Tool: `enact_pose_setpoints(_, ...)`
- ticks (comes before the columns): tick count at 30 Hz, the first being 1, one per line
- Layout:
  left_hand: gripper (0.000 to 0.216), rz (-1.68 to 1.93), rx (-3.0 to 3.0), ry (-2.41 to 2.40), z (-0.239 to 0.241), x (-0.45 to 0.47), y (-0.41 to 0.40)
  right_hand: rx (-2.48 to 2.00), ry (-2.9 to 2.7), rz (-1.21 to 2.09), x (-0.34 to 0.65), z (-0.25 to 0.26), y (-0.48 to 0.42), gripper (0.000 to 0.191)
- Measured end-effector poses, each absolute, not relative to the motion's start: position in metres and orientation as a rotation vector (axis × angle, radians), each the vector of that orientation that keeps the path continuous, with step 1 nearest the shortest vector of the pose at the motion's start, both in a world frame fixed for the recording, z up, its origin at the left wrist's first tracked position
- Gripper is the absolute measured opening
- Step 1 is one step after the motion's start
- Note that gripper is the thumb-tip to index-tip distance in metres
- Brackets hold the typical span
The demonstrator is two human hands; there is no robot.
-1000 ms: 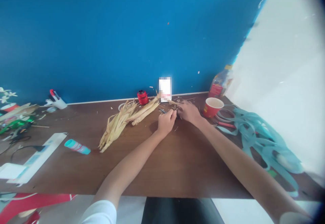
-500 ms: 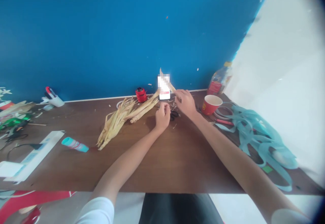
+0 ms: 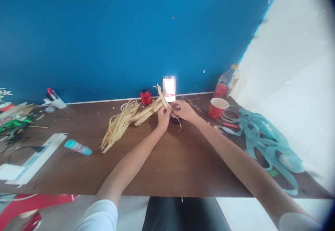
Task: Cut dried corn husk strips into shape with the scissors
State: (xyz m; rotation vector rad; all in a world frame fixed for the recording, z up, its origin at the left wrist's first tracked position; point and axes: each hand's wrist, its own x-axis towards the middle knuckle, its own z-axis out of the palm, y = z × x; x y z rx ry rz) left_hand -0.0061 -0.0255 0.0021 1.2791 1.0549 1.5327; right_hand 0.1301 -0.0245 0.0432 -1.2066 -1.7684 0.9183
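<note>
My left hand (image 3: 164,116) and my right hand (image 3: 183,110) meet near the back of a brown wooden table (image 3: 167,161), both pinched on one dried husk strip (image 3: 162,96) that sticks up and to the left from my fingers. Thin fibres hang below my right hand. A pile of pale dried husks (image 3: 128,119) lies just left of my hands. Something dark, perhaps scissors (image 3: 175,120), lies on the table under my hands, mostly hidden.
A red spool (image 3: 145,97) and a small white card (image 3: 169,90) stand by the blue wall. A red paper cup (image 3: 216,107), a plastic bottle (image 3: 227,81) and teal paper loops (image 3: 264,140) lie right. A teal tube (image 3: 77,147) and craft clutter (image 3: 15,126) lie left.
My right hand lifted a husk strip off the table, then brought it left and down to my left hand, which rose and pinched it too.
</note>
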Motion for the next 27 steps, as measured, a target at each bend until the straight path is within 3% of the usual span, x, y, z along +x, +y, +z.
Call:
enact_pose_setpoints(3, 0.036, 1.511, 1.268, 1.058, 0.0, -0.007, -0.024, -1.234, -1.652, 1.044, 0.131, 0.04, -0.022, 0.02)
enact_pose_setpoints(8, 0.034, 1.521, 1.276, 1.063, 0.0, -0.007, -0.025, -1.294, -1.662, 1.084, 0.139, 0.038, -0.018, 0.024)
enact_pose_setpoints(13, 0.034, 1.495, 1.226, 1.123, 0.002, -0.006, -0.025, -1.489, -1.799, 0.664, 0.153, 0.051, -0.02, 0.013)
enact_pose_setpoints(17, 0.033, 1.489, 1.113, 1.155, 0.002, -0.006, -0.022, -1.787, -1.718, 0.111, 0.164, 0.069, -0.025, 0.019)
enact_pose_setpoints(27, 0.034, 1.673, 0.854, 1.125, -0.003, -0.008, -0.014, -1.893, -1.635, -0.008, 0.182, 0.072, -0.018, 0.02)
